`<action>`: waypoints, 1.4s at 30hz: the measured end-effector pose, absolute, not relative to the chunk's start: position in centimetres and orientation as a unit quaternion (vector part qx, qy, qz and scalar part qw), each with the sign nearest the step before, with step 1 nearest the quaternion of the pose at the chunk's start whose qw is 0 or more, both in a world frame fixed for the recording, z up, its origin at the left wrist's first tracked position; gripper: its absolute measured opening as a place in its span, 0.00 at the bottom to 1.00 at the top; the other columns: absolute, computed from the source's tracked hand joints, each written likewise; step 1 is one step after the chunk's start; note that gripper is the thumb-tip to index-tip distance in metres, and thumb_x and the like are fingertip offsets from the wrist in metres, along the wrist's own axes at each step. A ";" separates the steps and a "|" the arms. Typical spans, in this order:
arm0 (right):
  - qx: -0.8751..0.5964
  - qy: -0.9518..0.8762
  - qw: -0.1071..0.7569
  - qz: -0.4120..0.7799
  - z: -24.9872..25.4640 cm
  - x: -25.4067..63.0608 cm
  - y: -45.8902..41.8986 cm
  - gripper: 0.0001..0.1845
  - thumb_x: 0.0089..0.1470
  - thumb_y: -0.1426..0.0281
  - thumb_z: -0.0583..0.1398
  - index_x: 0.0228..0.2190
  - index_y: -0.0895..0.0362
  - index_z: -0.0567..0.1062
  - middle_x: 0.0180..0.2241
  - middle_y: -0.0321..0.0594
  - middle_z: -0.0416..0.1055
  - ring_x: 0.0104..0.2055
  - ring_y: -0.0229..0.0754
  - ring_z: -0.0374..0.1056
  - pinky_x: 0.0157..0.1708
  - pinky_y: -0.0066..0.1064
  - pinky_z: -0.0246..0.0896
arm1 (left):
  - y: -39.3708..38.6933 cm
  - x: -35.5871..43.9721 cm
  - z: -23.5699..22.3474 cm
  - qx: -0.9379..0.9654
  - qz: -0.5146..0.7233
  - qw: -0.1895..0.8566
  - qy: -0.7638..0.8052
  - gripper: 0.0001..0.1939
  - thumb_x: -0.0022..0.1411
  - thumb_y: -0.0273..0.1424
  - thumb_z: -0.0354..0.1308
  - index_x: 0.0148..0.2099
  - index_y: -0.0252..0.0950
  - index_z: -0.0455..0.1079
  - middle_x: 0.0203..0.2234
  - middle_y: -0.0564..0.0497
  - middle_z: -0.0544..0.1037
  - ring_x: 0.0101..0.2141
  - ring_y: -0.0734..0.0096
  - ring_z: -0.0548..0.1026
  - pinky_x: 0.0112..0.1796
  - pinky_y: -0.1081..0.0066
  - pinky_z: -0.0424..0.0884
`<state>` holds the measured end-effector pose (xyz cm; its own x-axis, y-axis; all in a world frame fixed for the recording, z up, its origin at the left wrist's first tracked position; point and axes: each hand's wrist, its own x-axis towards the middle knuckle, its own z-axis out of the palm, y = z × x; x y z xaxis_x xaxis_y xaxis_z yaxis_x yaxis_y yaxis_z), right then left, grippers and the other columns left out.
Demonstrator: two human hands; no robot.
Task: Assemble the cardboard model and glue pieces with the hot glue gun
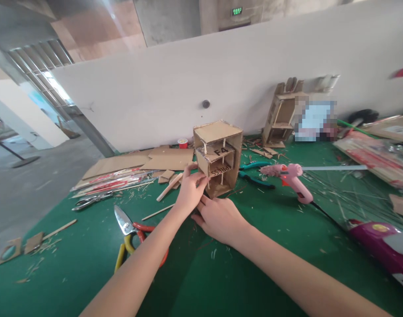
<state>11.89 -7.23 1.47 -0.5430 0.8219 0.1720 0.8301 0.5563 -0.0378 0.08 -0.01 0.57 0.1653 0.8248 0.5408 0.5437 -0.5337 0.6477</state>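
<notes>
A small cardboard shelf model stands upright with open tiers, thin wooden posts and printed letters on its boards. My left hand is closed at its lower left side, thumb and fingers pinched on the front edge of the wall. Just below, my right hand has its fingers curled together by the model's bottom front corner. Whatever those right fingertips hold is hidden. Behind the model's right side lie teal-handled pliers. A pink glue gun rests to the right, its cord trailing toward me.
Large scissors with red and yellow handles lie by my left forearm. Cardboard sheets, wood strips and metal scissors lie at left. A taller cardboard structure stands by the white partition. A purple tool sits right.
</notes>
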 end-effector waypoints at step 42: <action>-0.608 -0.793 0.029 -0.032 1.7 17.1 -5.8 0.22 0.60 0.59 0.49 0.50 0.56 0.70 0.30 0.47 0.78 0.32 0.56 0.75 0.28 0.40 0.65 | 0.1 0.0 -0.3 0.759 0.473 0.134 0.427 0.06 0.62 0.25 0.55 0.36 0.37 0.74 0.47 0.46 0.68 0.44 0.66 0.75 0.50 0.59 0.72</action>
